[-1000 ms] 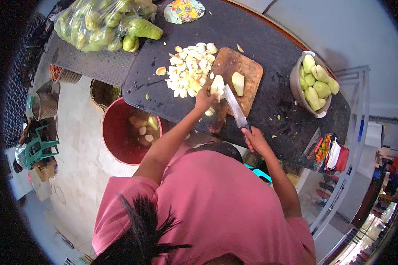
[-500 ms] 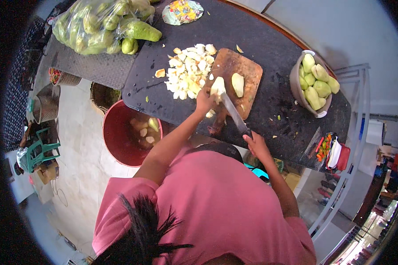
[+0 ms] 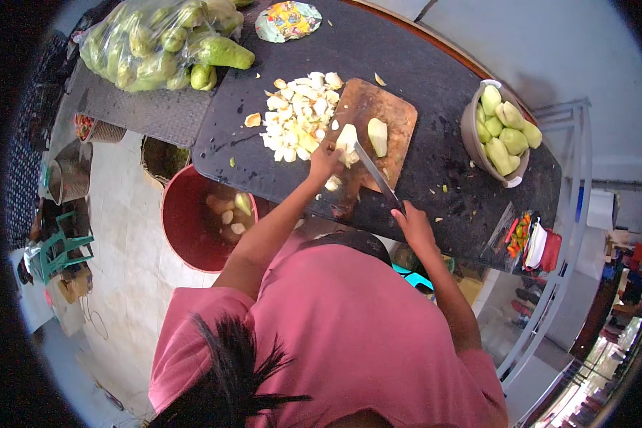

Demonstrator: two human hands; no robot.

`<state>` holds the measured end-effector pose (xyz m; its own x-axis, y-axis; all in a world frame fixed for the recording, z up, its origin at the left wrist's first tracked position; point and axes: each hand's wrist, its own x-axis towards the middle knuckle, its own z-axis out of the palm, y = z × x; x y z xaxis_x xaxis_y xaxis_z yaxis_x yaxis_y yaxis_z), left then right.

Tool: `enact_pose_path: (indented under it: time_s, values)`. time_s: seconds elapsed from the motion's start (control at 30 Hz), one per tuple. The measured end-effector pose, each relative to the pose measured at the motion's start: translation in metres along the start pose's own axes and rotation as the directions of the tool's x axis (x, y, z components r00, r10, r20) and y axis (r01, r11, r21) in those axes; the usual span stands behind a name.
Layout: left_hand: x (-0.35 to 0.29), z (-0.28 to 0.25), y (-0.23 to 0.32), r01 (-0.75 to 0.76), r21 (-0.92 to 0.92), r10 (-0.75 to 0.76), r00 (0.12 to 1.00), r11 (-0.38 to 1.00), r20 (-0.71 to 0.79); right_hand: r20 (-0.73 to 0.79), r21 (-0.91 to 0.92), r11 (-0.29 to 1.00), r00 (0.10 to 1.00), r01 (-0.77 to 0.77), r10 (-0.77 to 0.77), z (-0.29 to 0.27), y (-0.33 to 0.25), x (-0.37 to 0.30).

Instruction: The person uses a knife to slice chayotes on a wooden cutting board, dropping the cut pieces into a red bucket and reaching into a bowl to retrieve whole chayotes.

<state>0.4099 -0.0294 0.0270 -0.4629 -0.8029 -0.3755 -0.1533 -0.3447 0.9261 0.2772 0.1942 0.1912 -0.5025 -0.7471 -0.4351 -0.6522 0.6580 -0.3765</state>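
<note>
My left hand (image 3: 326,161) is closed on a pale peeled piece of chayote (image 3: 347,140) at the left edge of the wooden cutting board (image 3: 396,110). In my right hand (image 3: 415,224) is the handle of a long knife (image 3: 378,173), its blade slanting up and left so that the tip end is beside that piece. Another peeled chayote half (image 3: 378,137) lies on the board to the right of the blade. Left of the board spreads a heap of pale cut chunks (image 3: 299,118).
A bowl of peeled chayotes (image 3: 471,135) stands at the right, a clear bag of green chayotes (image 3: 146,53) at the far left. Below the table's left edge is a red tub (image 3: 182,239) holding water and pieces. Chillies (image 3: 518,235) lie near the right front corner.
The knife blade has turned a little and its tip has shifted slightly along the held piece. Both hands keep their grip; the whole view has drifted slightly.
</note>
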Motion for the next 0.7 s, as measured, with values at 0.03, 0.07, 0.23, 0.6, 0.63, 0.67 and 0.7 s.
enact_pose_path:
  time_s: [0.03, 0.07, 0.23, 0.6, 0.63, 0.67, 0.7]
  values:
    - [0.001, 0.0, -0.005, -0.004, -0.019, 0.004, 1.0, 1.0, -0.022, 0.009, -0.017, 0.999, 0.999, 0.034, -0.034, -0.004, 0.001, -0.007]
    - [0.001, 0.002, -0.005, -0.009, -0.038, 0.007, 0.999, 0.999, -0.034, 0.015, -0.033, 0.998, 0.998, 0.06, -0.059, -0.008, 0.005, -0.012]
    - [0.017, 0.006, -0.03, -0.015, 0.0, 0.015, 0.999, 1.0, -0.047, -0.01, 0.003, 1.0, 0.999, 0.03, -0.03, -0.011, 0.015, -0.018]
    - [0.032, 0.009, -0.06, -0.108, 0.014, 0.109, 0.992, 0.994, -0.071, 0.137, 0.309, 0.951, 0.99, -0.022, -0.021, 0.01, 0.029, -0.005]
    - [0.03, 0.007, -0.058, -0.085, 0.023, 0.087, 0.995, 0.996, -0.058, 0.132, 0.304, 0.953, 0.99, 0.012, -0.054, 0.011, 0.032, -0.003]
    - [0.026, 0.007, -0.05, -0.064, 0.033, 0.066, 0.997, 0.997, -0.039, 0.127, 0.301, 0.953, 0.99, 0.027, -0.068, 0.012, 0.035, -0.002]
    - [0.024, 0.007, -0.042, -0.063, 0.033, 0.064, 0.997, 0.997, -0.037, 0.122, 0.3, 0.953, 0.989, 0.04, -0.08, 0.013, 0.038, 0.0]
